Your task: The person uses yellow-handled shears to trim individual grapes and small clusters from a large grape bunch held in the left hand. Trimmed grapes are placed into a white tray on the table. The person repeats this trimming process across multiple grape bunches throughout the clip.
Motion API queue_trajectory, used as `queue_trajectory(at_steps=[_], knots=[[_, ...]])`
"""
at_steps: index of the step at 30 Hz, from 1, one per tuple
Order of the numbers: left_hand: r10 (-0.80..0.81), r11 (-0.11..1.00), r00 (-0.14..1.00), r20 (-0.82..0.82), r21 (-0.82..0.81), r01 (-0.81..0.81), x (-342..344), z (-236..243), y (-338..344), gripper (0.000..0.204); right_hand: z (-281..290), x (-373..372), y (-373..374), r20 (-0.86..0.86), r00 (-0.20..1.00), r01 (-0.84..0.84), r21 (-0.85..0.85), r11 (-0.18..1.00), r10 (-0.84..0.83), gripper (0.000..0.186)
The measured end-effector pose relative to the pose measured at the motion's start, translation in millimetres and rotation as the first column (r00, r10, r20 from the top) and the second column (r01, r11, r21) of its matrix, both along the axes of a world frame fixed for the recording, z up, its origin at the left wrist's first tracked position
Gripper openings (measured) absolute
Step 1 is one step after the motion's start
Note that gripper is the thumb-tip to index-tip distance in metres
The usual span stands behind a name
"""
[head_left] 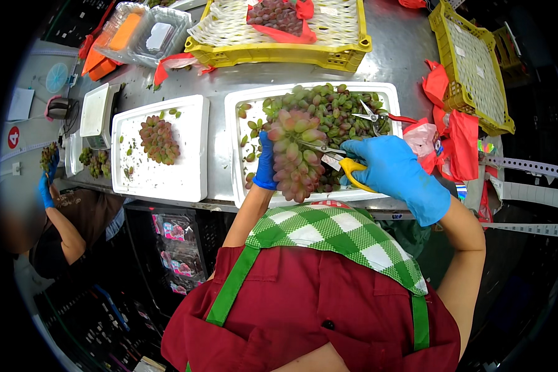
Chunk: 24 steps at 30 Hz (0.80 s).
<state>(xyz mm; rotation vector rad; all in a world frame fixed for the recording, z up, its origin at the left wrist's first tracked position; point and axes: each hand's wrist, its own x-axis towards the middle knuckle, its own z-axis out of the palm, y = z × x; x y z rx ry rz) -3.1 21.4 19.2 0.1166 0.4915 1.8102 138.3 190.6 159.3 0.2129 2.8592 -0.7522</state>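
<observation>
My left hand (266, 164), in a dark blue glove, is closed on a large bunch of pink-green grapes (297, 155), held up above a white foam tray (230, 133). Its fingertips are hidden behind the fruit. In its lighter blue glove, my right hand (398, 173) grips yellow-handled scissors (352, 172), their blades against the right side of the bunch. Loose green and reddish grapes (338, 118) fill much of the tray underneath. A second pair of scissors with red handles (403, 118) lies open across the tray's right rim.
Left of it, another white tray (121, 142) holds one grape bunch (159, 140). Yellow crates (279, 57) stand at the back and right, near red wrapping (462, 146). Clear plastic boxes (161, 37) and a scale (97, 111) are at left. There a co-worker's gloved hands (47, 186) hold grapes.
</observation>
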Motion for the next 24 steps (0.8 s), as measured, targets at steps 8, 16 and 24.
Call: queue_trajectory(at_steps=[8,16,24], knots=[[-0.037,0.998,0.992,0.124,0.059,0.029,-7.3,-12.4,3.2,0.073,14.3,-5.3,4.3,-0.017,1.000,-0.013,-0.045,0.999,0.012,0.037],[0.043,0.976,0.981,0.190,0.202,-0.082,2.2,-8.1,-0.9,0.072,15.2,9.8,-5.9,0.013,0.997,0.076,-0.317,0.945,-0.076,0.040],[0.087,0.973,0.985,0.149,0.199,-0.116,-1.1,-9.0,3.3,0.070,1.2,25.9,-2.3,-0.033,0.999,0.023,-0.140,0.990,-0.028,0.040]])
